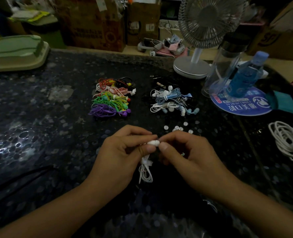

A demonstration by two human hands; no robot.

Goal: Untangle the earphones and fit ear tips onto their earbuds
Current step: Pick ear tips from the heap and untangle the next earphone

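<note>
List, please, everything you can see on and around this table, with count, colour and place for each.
coloured earphone bundles: several, red to purple, centre-left
pale earphone bundles: several, white and blue, centre-right
loose ear tips: about six, white, beyond the hands
white cable coil: one, far right
fan: one, white, rear right
bottles: two, one clear, one blue, right
cardboard boxes: several, brown, behind the table
white earphone: one, pinched between both hands
left hand: grips earbud and bundled cord
right hand: pinches the earbud tip

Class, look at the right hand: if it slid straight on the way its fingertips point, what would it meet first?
The right hand points leftward; it would first meet the white earbud, which the left hand pinches. Depth looks matched, though uncertain.
</note>
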